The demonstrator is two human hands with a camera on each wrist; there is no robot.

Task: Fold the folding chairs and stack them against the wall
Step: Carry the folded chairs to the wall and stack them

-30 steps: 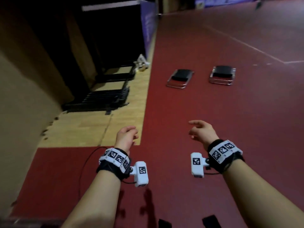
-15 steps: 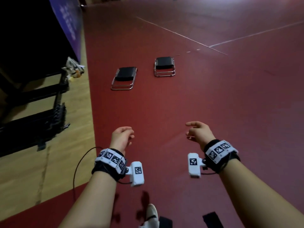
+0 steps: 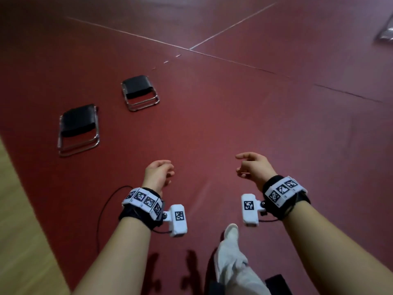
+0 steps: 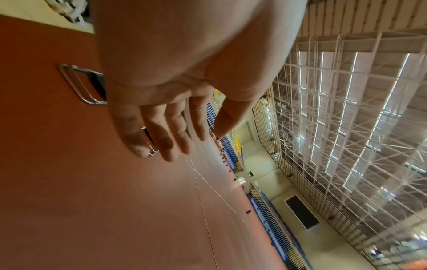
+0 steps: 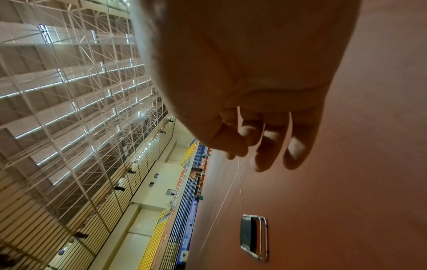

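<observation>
In the left wrist view the left hand [image 4: 175,87] hides most of a black-seated, chrome-framed folded chair [image 4: 80,82], and a grey object [image 3: 386,33] is cut off at the far right edge.

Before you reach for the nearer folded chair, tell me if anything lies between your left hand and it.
Nothing visible does. Only bare red floor separates the left hand from the nearer chair, which lies flat ahead and to the left. The farther chair lies beyond it, and the thin black cable runs nearer the wrist, off that line.
</observation>
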